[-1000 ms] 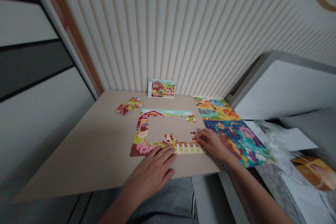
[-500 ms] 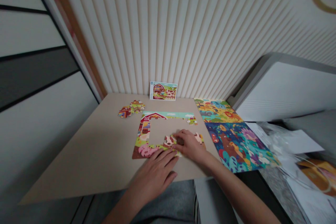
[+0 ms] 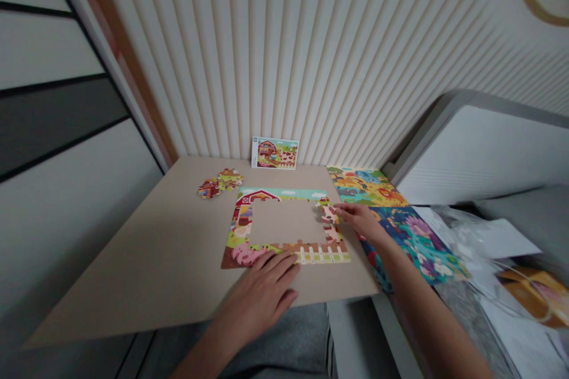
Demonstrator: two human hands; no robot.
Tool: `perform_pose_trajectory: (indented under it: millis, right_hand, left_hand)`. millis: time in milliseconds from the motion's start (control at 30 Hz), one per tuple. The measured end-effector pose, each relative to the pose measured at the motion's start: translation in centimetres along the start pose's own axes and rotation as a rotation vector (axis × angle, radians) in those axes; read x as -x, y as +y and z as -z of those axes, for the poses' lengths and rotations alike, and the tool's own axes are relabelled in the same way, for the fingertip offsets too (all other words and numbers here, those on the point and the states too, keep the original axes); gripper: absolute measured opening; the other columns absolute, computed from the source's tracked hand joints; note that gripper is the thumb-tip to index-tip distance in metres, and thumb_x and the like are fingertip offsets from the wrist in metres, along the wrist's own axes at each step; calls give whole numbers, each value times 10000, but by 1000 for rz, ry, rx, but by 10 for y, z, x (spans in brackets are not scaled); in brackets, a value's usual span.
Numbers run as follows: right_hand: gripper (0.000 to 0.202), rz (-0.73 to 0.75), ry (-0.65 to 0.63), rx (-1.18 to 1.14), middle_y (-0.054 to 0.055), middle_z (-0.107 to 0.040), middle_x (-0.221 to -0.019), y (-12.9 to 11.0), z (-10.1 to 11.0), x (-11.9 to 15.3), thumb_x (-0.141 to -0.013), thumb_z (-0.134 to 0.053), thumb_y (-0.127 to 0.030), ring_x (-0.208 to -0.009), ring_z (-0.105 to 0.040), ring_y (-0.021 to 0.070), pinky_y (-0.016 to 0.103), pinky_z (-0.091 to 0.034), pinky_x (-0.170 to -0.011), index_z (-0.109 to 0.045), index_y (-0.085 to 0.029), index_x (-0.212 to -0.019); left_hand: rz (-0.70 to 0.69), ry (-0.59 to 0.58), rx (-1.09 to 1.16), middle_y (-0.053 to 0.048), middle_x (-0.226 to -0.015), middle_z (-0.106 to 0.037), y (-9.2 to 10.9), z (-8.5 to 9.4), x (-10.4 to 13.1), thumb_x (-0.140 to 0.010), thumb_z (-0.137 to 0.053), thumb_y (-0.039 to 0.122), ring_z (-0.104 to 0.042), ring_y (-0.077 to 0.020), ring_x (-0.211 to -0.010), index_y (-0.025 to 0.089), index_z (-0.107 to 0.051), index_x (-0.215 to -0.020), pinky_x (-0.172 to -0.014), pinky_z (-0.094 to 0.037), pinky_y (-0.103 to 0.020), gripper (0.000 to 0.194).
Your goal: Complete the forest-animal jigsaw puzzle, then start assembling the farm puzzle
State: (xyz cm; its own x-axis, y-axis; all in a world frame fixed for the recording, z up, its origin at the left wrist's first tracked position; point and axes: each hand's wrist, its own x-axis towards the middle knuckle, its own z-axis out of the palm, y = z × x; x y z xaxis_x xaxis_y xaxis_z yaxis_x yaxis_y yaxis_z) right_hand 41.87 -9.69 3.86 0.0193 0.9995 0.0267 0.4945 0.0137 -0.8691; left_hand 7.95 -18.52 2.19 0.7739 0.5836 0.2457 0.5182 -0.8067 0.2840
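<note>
On the table lies a farm jigsaw puzzle (image 3: 260,196), its border joined on all sides around a bare middle. Between the thumb and fingers of my right hand (image 3: 359,219) is a brown-and-white puzzle piece (image 3: 328,214), held at the right side of the border. Just below it sits another cow-patterned piece (image 3: 331,234) in the border. My left hand (image 3: 267,284) rests flat with fingers outstretched, its fingertips on the lower border near the pink pig (image 3: 246,254) and the white fence (image 3: 320,254).
Loose puzzle pieces (image 3: 229,179) lie in a cluster at the back left. A reference card (image 3: 274,153) with the farm picture leans against the pleated wall (image 3: 284,59). At the right lie a yellow animal puzzle (image 3: 368,186) and a dark blue one (image 3: 418,243).
My right hand has moved right and away from me, carrying the cow-patterned piece from the lower middle to the right border. My left hand has stayed in place.
</note>
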Motion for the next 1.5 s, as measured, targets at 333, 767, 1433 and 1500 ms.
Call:
perform_pose_trajectory:
  millis: [333, 767, 1433, 1500]
  right_hand:
    - [383, 28, -71, 283, 25, -770, -856, 29, 9, -6, -843, -632, -500, -774, -656, 213, 301, -502, -712, -787, -181, -987]
    - [286, 193, 50, 537, 84, -763, -939, 12, -11, 4, -948, -554, -398, -800, -677, 227, 306, -481, -723, -745, -201, -1029]
    - [356, 329, 153, 673, 105, -642, -1118, 21, -28, 19, -961, -559, -331, -1052, -608, 248, 388, -478, -976, -653, -244, -1293]
    - [345, 349, 124, 711, 103, -633, -1147, 19, -29, 20, -977, -531, -313, -1051, -603, 246, 388, -476, -966, -657, -279, -1297]
  left_hand:
    - [-10, 37, -1, -35, -1476, -523, -1, -2, 1, -1006, -494, 376, -442, -235, -1381, 287, -468, -1446, -1184, -285, -455, 450]
    - [-3, 20, -5, -32, -1489, -509, -2, -4, 1, -1006, -495, 371, -446, -241, -1373, 292, -468, -1451, -1172, -307, -459, 452]
    - [12, 26, -21, -31, -1541, -458, -5, -10, 2, -1006, -497, 404, -406, -235, -1420, 304, -440, -1477, -1187, -299, -473, 485]
    - [15, 29, -24, -36, -1541, -458, -5, -10, 3, -1007, -497, 409, -413, -237, -1415, 301, -427, -1487, -1189, -295, -473, 497]
